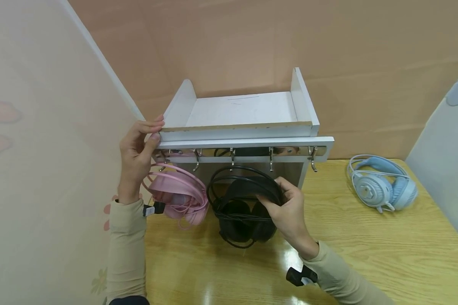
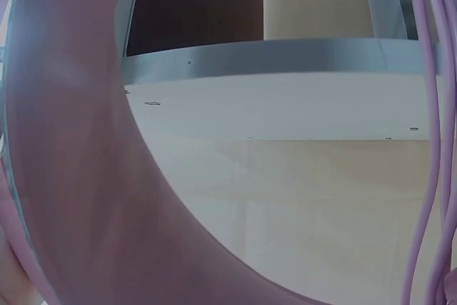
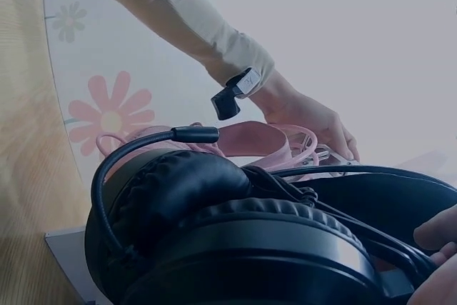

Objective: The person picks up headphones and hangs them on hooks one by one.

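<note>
My right hand [image 1: 290, 212] grips the headband of a black headset [image 1: 248, 186] from its right side, thumb inside the band. The headset's top is close below the middle hooks [image 1: 233, 159] of a white wall shelf [image 1: 244, 111]. In the right wrist view its padded ear cups and microphone boom [image 3: 118, 169] fill the foreground. With thumb at the hook rail and fingers on top, my left hand [image 1: 133, 148] holds the shelf's left end. A pink headset [image 1: 179, 184] hangs at the leftmost hook, just below that hand; its band [image 2: 71, 141] crosses the left wrist view.
A light blue headset [image 1: 381, 182] lies on the wooden table [image 1: 366, 245] at the right. The brown back wall [image 1: 244, 46] stands behind the shelf, and a pale patterned panel [image 1: 61, 140] rises at the left.
</note>
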A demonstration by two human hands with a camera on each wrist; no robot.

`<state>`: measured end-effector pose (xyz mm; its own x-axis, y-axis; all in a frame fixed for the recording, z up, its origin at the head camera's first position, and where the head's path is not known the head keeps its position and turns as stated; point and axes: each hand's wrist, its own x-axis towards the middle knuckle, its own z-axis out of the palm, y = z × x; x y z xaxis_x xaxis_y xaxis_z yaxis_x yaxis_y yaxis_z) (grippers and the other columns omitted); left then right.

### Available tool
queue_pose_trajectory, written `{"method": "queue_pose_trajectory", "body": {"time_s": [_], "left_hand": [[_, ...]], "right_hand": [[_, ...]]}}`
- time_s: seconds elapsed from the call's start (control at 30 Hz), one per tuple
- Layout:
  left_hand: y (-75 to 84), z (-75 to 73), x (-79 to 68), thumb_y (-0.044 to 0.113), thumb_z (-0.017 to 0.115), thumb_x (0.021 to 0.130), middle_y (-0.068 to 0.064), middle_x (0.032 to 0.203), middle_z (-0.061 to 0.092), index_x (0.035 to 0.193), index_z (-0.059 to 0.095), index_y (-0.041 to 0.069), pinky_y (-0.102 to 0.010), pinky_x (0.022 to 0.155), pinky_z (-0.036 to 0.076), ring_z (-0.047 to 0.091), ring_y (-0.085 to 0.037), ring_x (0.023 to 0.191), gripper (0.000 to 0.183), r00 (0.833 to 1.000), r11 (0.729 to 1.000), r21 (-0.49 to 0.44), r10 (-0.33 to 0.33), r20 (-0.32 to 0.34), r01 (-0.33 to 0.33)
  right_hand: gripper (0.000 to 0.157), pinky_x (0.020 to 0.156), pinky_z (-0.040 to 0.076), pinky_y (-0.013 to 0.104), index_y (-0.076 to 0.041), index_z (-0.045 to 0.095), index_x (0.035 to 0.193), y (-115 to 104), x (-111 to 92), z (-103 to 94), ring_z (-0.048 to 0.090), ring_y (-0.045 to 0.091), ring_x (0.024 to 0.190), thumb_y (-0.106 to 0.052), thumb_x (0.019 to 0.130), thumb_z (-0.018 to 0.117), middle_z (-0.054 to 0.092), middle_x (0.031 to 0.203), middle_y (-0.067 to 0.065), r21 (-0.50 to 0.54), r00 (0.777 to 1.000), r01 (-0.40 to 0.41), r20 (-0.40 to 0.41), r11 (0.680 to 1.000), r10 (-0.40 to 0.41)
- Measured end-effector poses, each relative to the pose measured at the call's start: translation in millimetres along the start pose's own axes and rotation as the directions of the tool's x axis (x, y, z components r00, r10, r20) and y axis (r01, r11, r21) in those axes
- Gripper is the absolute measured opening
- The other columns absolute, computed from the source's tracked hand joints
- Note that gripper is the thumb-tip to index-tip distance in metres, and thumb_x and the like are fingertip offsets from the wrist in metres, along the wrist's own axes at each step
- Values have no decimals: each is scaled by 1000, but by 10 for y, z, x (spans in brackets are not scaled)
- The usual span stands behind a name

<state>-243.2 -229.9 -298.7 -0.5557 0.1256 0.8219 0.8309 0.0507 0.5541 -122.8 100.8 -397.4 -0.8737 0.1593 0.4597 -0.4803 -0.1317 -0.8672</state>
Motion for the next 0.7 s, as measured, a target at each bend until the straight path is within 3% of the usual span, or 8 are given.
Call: {"method": "queue_pose_trajectory", "body": {"time_s": [0.43,0.7], "left_hand": [[0,-4,-6,-15,55,99,-3,118,75,107,62,-22,-43,123,50,66,-29,135,12,1000,1000,22,-6,1,6],[-5,3,-1,-14,55,99,-3,118,75,107,62,-21,-44,123,49,66,-29,135,13,1000,1000,25,-2,1,2]], "right_hand": [[18,66,58,18,4,64,84,73,-1,25,68,10,72,14,83,79,75,83,-1,-65,1000,15,-8,998,-16],[19,73,63,21,4,66,89,108,-32,47,74,13,84,13,82,81,77,94,0,-70,1000,23,7,997,-23]]}}
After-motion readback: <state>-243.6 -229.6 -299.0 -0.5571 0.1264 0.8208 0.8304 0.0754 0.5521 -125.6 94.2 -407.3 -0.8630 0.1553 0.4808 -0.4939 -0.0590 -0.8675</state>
